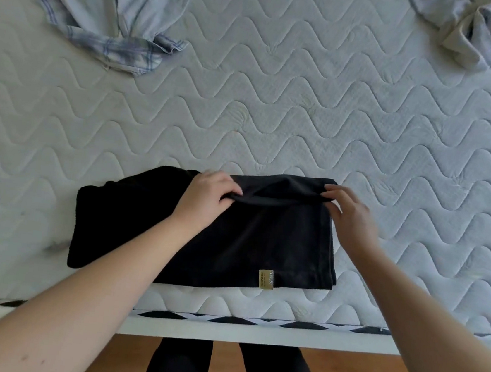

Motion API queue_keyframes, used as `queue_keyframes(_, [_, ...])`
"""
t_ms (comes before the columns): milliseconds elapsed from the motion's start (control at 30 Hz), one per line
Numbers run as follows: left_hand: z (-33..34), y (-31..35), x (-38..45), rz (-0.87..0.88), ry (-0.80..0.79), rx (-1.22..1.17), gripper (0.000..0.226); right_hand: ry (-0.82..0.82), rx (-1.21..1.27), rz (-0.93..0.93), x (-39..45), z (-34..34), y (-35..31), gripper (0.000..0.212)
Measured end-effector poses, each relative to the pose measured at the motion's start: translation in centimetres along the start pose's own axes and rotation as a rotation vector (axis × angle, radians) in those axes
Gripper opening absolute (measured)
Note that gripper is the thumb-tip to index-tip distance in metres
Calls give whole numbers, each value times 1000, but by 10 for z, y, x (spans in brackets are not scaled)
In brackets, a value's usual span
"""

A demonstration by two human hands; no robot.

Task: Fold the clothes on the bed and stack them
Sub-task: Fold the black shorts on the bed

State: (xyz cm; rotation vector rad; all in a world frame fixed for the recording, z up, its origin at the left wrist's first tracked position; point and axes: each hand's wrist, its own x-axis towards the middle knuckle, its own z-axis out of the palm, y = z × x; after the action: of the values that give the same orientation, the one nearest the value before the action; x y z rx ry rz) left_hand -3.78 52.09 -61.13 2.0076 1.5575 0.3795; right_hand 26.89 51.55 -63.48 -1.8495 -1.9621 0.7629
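Left hand (206, 199) and right hand (349, 216) — both pinching black garment's (262, 242) far edge, forearms outstretched

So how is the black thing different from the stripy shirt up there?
The black garment is plain, folded flat into a neat rectangle near the bed's edge, and both hands pinch its far edge. The plaid shirt is pale blue, lies rumpled and unfolded farther away, and nobody touches it. Both lie on the quilted mattress.

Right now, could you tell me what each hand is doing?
Left hand: pinches the far edge of the black garment.
Right hand: pinches the same edge at its right corner.
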Motion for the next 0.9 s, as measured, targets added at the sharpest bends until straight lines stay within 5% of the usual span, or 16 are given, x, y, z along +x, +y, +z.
queue_keyframes(267, [30, 0, -39, 90, 24, 134, 29, -28, -109, -16, -36, 14, 10, 14])
queue_keyframes(533, [47, -8, -55, -46, -70, 292, 32, -139, -223, 27, -59, 21, 21, 10])
queue_keyframes(767, [51, -4, -52, 0, -146, 411, 27, 21, 226, 597, -53, 31, -2, 24])
queue_keyframes(900, [58, 5, -41, 17, -141, 397, 31, 13, 346, 728, -39, 38, -7, 21])
